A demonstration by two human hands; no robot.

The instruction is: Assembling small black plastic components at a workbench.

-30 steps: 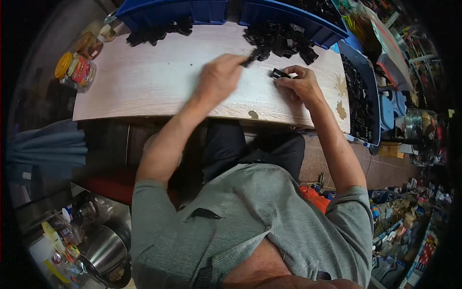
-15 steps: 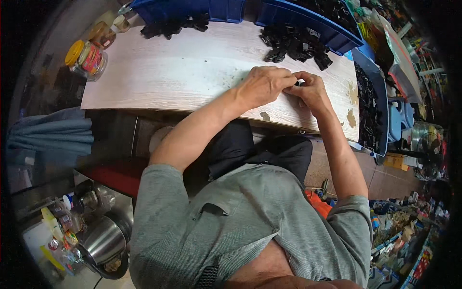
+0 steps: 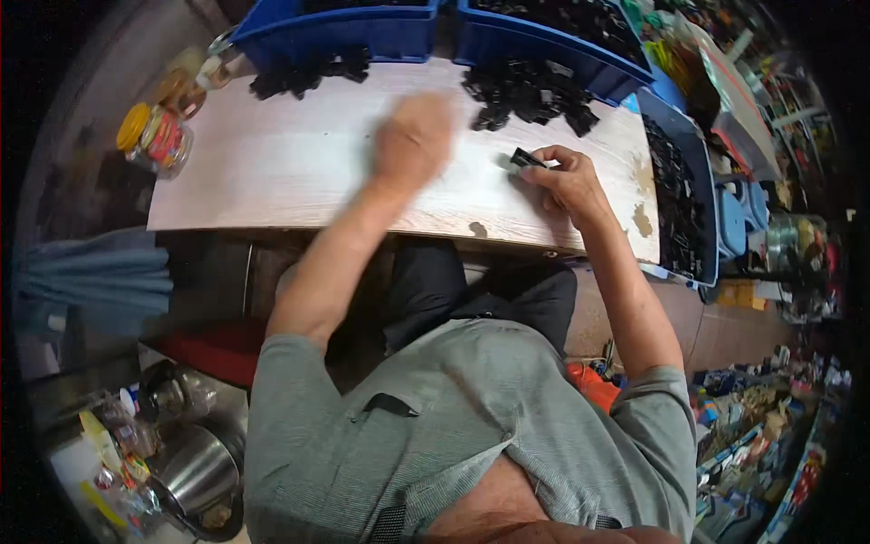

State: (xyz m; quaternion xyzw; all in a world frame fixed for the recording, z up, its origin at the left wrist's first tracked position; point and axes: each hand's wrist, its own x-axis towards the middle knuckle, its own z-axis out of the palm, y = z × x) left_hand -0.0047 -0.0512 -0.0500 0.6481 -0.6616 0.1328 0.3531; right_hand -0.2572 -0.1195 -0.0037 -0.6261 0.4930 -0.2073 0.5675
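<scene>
My right hand pinches a small black plastic part between thumb and fingers, just over the white tabletop. My left hand is smeared by motion above the middle of the table, apart from the right one; its fingers cannot be made out. Beyond my right hand lies a loose heap of black plastic parts. Farther left, a smaller pile of black parts sits against a bin.
Two blue bins line the table's far edge. A blue crate filled with black parts stands beyond the right edge. At the far left stands a clear jar with a yellow lid. The tabletop's surface is worn near a chipped patch.
My hands were together over the table's right side. The left has swung away, left and farther out, while the right stays near there with the black part now showing.
</scene>
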